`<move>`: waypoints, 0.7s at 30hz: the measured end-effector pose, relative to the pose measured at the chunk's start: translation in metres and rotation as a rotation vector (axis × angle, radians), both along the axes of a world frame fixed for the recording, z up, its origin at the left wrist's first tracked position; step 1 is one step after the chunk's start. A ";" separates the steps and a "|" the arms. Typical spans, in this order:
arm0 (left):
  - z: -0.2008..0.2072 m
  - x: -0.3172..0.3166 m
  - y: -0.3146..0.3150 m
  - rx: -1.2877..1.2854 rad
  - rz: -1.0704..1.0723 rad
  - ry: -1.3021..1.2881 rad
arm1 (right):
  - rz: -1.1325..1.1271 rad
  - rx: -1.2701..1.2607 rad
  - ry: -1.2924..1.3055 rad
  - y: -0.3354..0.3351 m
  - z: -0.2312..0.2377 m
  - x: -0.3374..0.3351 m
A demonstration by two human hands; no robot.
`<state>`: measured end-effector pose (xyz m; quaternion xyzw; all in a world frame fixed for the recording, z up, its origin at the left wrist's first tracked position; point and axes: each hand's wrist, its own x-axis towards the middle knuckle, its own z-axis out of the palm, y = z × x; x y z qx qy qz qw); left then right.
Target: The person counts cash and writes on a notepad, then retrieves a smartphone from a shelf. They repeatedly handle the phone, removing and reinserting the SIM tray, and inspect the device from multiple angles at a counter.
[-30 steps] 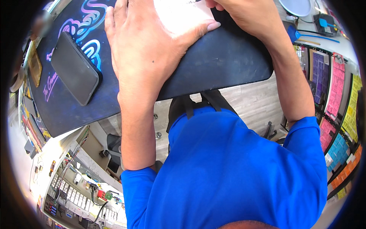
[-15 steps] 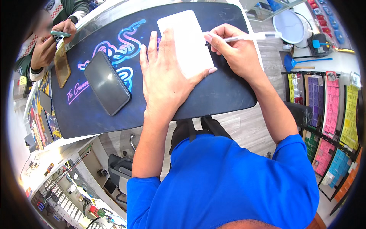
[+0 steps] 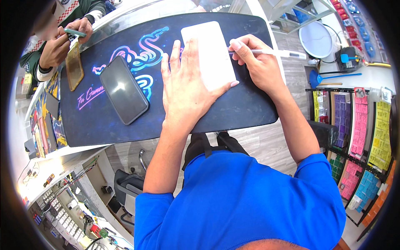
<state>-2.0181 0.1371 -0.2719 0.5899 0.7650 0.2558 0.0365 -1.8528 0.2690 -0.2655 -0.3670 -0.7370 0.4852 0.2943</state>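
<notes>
My left hand [image 3: 185,85] lies flat with fingers apart over the left part of a white pad with rounded corners [image 3: 212,46], its thumb across the near right corner. Between the fingertips of my right hand [image 3: 258,62] is a slim pen [image 3: 275,52] with a clear and white barrel. The pen's back end points right, and its tip is at the pad's right edge; whether it touches cannot be made out. Left of my left hand, a black smartphone [image 3: 125,89] rests on the dark desk mat [image 3: 233,112].
Across the table at upper left, another person's hands [image 3: 58,50] hold a small greenish phone-like object. An amber phone case [image 3: 74,68] is beside them. A rack of coloured cards [image 3: 358,125] stands at right, near a round white lid-like disc [image 3: 316,39]. A grey chair [image 3: 127,185] is below the table.
The whole view has shifted slightly. The back end of the pen has swung toward me, so it lies nearly level. My left hand stays on the pad.
</notes>
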 end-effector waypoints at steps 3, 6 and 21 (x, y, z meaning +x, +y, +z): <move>-0.001 0.000 0.000 0.009 -0.009 0.005 | -0.035 -0.040 0.069 -0.005 0.007 -0.003; 0.001 0.000 0.000 0.007 -0.009 0.008 | -0.062 -0.064 0.088 -0.006 0.010 -0.004; 0.001 0.000 0.000 0.002 -0.012 0.027 | -0.028 0.043 0.024 -0.007 0.011 -0.004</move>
